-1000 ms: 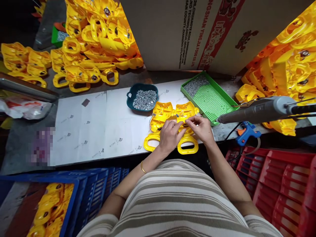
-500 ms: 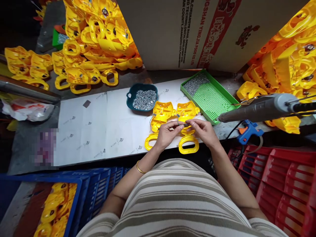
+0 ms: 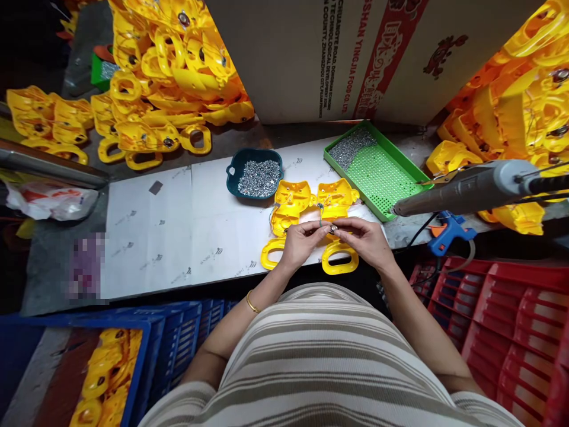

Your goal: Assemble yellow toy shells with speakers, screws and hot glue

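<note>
Two yellow plastic shell halves with loop handles lie side by side before me, the left shell (image 3: 293, 196) and the right shell (image 3: 335, 196). Above the right shell, my left hand (image 3: 304, 242) and my right hand (image 3: 365, 238) meet with fingertips pinched on a small round dark and silvery part (image 3: 333, 229). A thin wire runs up from it toward the shells. What kind of part it is I cannot make out. Handle loops (image 3: 340, 260) stick out toward me below the hands.
A dark teal tray (image 3: 232, 185) of small screws and a green basket (image 3: 400, 160) with more screws stand behind. A grey electric screwdriver (image 3: 462, 188) and blue glue gun (image 3: 451, 234) are at right. Yellow shells (image 3: 195, 65) are piled behind; a carton (image 3: 293, 65) stands upright.
The small part has turned between my fingers and now shows its shiny face. My right fingers have shifted slightly; the shells stay in place.
</note>
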`<state>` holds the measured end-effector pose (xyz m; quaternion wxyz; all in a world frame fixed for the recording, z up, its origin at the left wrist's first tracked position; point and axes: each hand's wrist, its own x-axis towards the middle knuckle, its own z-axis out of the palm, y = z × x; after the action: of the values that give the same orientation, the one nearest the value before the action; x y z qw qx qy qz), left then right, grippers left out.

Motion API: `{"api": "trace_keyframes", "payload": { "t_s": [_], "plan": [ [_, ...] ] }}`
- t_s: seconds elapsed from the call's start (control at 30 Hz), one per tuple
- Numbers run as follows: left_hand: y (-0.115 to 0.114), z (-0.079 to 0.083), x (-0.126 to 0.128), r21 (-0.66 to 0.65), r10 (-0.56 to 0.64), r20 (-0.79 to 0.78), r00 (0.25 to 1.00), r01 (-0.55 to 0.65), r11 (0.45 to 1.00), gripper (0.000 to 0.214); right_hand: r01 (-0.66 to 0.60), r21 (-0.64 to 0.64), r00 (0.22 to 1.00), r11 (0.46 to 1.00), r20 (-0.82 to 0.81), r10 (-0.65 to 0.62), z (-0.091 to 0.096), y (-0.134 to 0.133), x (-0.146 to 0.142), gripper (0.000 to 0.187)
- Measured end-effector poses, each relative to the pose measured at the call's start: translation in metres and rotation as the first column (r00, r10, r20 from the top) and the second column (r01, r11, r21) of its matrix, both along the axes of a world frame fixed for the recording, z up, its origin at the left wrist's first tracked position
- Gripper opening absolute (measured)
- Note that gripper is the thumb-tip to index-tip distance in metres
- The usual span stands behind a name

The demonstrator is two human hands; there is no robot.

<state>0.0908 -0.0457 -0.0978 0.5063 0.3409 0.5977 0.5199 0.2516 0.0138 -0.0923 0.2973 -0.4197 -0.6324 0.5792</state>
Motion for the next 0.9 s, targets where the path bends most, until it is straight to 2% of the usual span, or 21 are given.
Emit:
{"api": "trace_keyframes", "payload": {
  "t_s": [0.1, 0.2, 0.3, 0.4, 0.53, 0.67, 0.9],
  "plan": [
    [0.000, -0.001, 0.000, 0.028, 0.025, -0.080, 0.997, -0.022, 0.999, 0.031, -0.017, 0.177, 0.993, 0.984, 0.117, -0.004, -0.001, 0.001, 0.003, 0.024],
    [-0.003, -0.002, -0.002, 0.100, 0.067, -0.336, 0.939, -0.035, 0.994, 0.031, 0.011, 0.325, 0.950, 0.946, 0.292, -0.111, -0.004, 0.001, 0.007, 0.025],
    [-0.006, -0.004, -0.003, 0.124, 0.004, -0.542, 0.841, 0.075, 0.989, 0.041, -0.019, 0.383, 0.897, 0.923, 0.414, -0.154, -0.008, 0.000, 0.008, 0.023],
    [-0.008, -0.007, 0.000, 0.092, -0.087, -0.615, 0.784, 0.181, 0.979, 0.056, -0.060, 0.414, 0.857, 0.908, 0.488, -0.166, -0.013, -0.004, 0.004, 0.022],
    [-0.007, -0.011, 0.004, 0.022, -0.158, -0.623, 0.766, 0.219, 0.975, 0.068, -0.090, 0.458, 0.815, 0.885, 0.545, -0.199, -0.019, -0.006, -0.002, 0.023],
    [-0.007, -0.011, 0.006, -0.029, -0.200, -0.561, 0.803, 0.223, 0.974, 0.075, -0.100, 0.480, 0.805, 0.872, 0.554, -0.213, -0.023, -0.008, -0.004, 0.024],
    [-0.005, -0.012, 0.008, -0.023, -0.191, -0.420, 0.887, 0.200, 0.979, 0.078, -0.144, 0.506, 0.785, 0.850, 0.582, -0.213, -0.023, -0.008, -0.006, 0.023]
  ]
}}
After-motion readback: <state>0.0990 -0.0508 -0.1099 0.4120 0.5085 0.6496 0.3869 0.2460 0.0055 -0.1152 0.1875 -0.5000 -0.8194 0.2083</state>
